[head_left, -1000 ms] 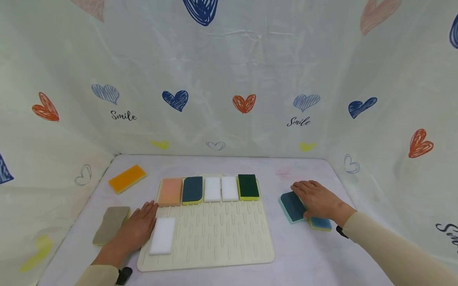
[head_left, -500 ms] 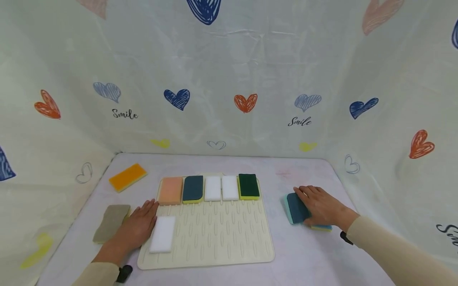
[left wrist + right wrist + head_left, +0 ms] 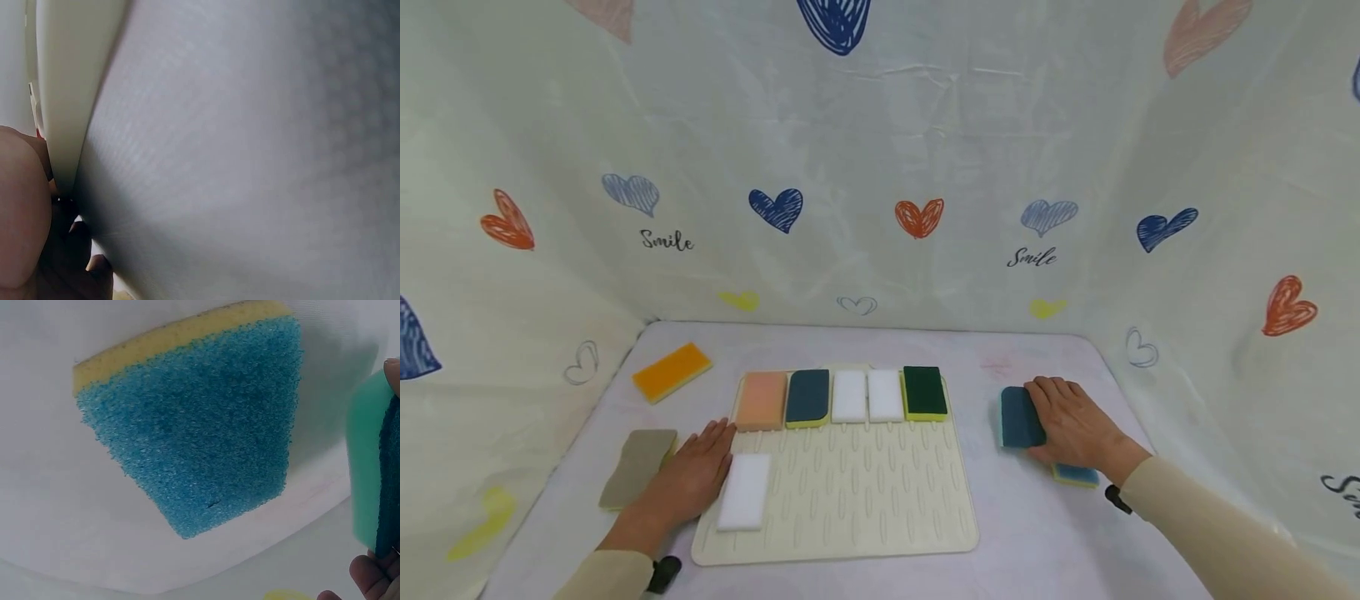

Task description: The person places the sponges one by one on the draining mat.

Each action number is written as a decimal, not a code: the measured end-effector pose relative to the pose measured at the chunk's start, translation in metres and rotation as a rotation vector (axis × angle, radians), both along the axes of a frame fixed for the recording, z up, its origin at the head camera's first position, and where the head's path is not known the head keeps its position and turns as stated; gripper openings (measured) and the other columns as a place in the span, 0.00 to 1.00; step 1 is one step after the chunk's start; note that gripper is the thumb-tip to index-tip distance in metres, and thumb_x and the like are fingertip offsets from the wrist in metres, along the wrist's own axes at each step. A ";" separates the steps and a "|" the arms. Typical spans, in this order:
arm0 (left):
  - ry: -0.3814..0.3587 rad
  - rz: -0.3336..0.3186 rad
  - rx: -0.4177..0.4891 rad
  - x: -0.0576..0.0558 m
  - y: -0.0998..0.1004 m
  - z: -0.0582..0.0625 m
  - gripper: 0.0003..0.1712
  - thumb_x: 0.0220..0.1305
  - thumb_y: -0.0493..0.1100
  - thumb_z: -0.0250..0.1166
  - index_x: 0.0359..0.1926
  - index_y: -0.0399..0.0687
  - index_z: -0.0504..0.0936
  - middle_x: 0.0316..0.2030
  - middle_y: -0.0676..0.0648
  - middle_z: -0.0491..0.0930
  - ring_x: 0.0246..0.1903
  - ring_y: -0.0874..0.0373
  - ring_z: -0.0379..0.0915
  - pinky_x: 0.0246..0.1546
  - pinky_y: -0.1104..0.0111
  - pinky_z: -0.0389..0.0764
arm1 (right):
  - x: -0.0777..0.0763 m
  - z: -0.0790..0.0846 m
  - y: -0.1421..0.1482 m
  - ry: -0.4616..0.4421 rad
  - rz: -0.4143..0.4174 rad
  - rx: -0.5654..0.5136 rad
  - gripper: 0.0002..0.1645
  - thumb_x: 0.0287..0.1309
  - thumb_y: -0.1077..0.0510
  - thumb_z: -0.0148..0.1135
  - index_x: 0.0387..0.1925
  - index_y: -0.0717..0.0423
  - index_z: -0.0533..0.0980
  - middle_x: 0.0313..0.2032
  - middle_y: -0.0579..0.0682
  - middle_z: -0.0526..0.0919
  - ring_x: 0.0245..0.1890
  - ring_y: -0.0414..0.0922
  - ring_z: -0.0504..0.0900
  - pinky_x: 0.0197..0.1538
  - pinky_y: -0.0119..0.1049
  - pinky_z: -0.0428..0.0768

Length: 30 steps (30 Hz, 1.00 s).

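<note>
My right hand (image 3: pixel 1075 425) grips a sponge (image 3: pixel 1022 417) with a dark blue scouring face and a mint-green body, thumb and fingers at its opposite edges. In the right wrist view this sponge (image 3: pixel 365 456) shows at the right, fingertips at its ends. Below that hand lies a blue and yellow sponge (image 3: pixel 1077 475), partly hidden by it in the head view. My left hand (image 3: pixel 692 475) lies flat with straight fingers along the left edge of the cream ribbed mat (image 3: pixel 865 492). Beside it on the mat is a white sponge (image 3: pixel 744 492).
Along the mat's back edge stand a peach sponge (image 3: pixel 762 401), a dark blue one (image 3: pixel 808 397), two white sponges (image 3: pixel 848 396) and a dark green one (image 3: pixel 924 392). An orange sponge (image 3: pixel 672 372) and a grey-beige sponge (image 3: pixel 638 469) lie left of the mat. A heart-print curtain (image 3: pixel 865 150) surrounds the table.
My right hand has closed on the dark blue and mint-green sponge and tipped it up, shifting it slightly right and then away. The left hand has stayed in place on the mat's edge.
</note>
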<state>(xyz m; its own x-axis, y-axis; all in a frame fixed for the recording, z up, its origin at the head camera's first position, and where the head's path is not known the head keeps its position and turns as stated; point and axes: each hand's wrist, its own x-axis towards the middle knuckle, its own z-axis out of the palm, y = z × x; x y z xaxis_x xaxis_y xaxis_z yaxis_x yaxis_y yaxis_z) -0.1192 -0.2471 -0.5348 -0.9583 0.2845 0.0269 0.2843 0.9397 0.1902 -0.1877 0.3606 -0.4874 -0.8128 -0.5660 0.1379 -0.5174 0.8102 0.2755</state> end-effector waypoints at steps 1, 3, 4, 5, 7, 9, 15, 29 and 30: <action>0.009 -0.005 0.005 0.000 0.000 -0.001 0.30 0.78 0.41 0.59 0.72 0.26 0.69 0.72 0.27 0.69 0.72 0.29 0.66 0.71 0.37 0.68 | -0.001 0.000 -0.001 0.000 -0.009 0.003 0.66 0.43 0.25 0.78 0.68 0.68 0.66 0.61 0.64 0.75 0.60 0.61 0.75 0.64 0.59 0.79; 0.024 -0.012 0.007 0.001 0.000 -0.001 0.29 0.78 0.40 0.59 0.72 0.27 0.70 0.72 0.27 0.70 0.72 0.30 0.66 0.71 0.37 0.69 | -0.002 0.000 -0.004 0.002 -0.023 -0.002 0.66 0.43 0.24 0.76 0.68 0.67 0.66 0.61 0.64 0.75 0.61 0.61 0.75 0.64 0.59 0.79; 0.032 -0.016 0.009 0.001 0.000 -0.002 0.29 0.77 0.39 0.59 0.72 0.26 0.70 0.72 0.27 0.70 0.72 0.30 0.66 0.70 0.37 0.69 | -0.003 0.000 -0.006 0.005 -0.029 -0.004 0.66 0.44 0.23 0.76 0.68 0.67 0.66 0.62 0.64 0.75 0.61 0.61 0.75 0.64 0.59 0.79; 0.036 -0.017 0.009 0.001 0.000 -0.002 0.29 0.77 0.39 0.60 0.72 0.26 0.70 0.71 0.27 0.70 0.72 0.30 0.66 0.70 0.37 0.69 | -0.004 0.000 -0.008 0.009 -0.030 -0.009 0.66 0.44 0.23 0.76 0.68 0.67 0.66 0.62 0.65 0.75 0.61 0.61 0.75 0.63 0.59 0.79; 0.037 -0.017 0.006 0.001 0.000 -0.002 0.29 0.77 0.39 0.60 0.72 0.27 0.70 0.72 0.27 0.70 0.72 0.30 0.66 0.70 0.37 0.69 | -0.005 0.001 -0.012 0.023 -0.026 -0.014 0.66 0.44 0.23 0.75 0.68 0.67 0.66 0.61 0.65 0.75 0.60 0.61 0.75 0.63 0.58 0.79; 0.031 -0.013 -0.001 0.001 0.000 -0.002 0.29 0.78 0.40 0.59 0.72 0.27 0.70 0.72 0.27 0.70 0.72 0.30 0.66 0.71 0.37 0.69 | -0.007 0.002 -0.015 0.038 -0.017 -0.015 0.66 0.44 0.23 0.75 0.68 0.67 0.67 0.61 0.64 0.76 0.60 0.60 0.76 0.62 0.58 0.79; 0.017 -0.007 0.009 0.002 0.001 0.000 0.29 0.78 0.40 0.59 0.72 0.26 0.69 0.72 0.26 0.69 0.72 0.29 0.66 0.71 0.37 0.69 | -0.011 0.007 -0.027 0.077 0.011 -0.005 0.65 0.43 0.22 0.74 0.66 0.68 0.68 0.59 0.64 0.77 0.58 0.60 0.77 0.61 0.56 0.80; 0.013 0.001 -0.004 0.002 0.000 -0.001 0.29 0.78 0.40 0.59 0.73 0.27 0.69 0.72 0.27 0.69 0.72 0.30 0.66 0.72 0.38 0.68 | -0.014 0.014 -0.056 0.077 0.017 -0.010 0.66 0.39 0.23 0.75 0.65 0.67 0.69 0.58 0.63 0.77 0.57 0.59 0.77 0.61 0.56 0.80; 0.014 0.002 -0.004 0.002 0.000 0.000 0.29 0.78 0.40 0.59 0.72 0.27 0.69 0.72 0.27 0.70 0.72 0.30 0.66 0.72 0.38 0.68 | -0.013 0.014 -0.059 0.079 0.022 -0.015 0.66 0.39 0.23 0.76 0.65 0.67 0.69 0.58 0.63 0.77 0.56 0.59 0.76 0.61 0.55 0.80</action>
<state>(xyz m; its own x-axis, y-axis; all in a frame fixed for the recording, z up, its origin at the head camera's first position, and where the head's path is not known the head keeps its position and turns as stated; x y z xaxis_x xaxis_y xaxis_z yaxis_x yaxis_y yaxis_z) -0.1170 -0.2467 -0.5349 -0.9584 0.2826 0.0393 0.2850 0.9409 0.1829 -0.2011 0.3014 -0.4730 -0.7864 -0.5809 0.2099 -0.5121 0.8032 0.3042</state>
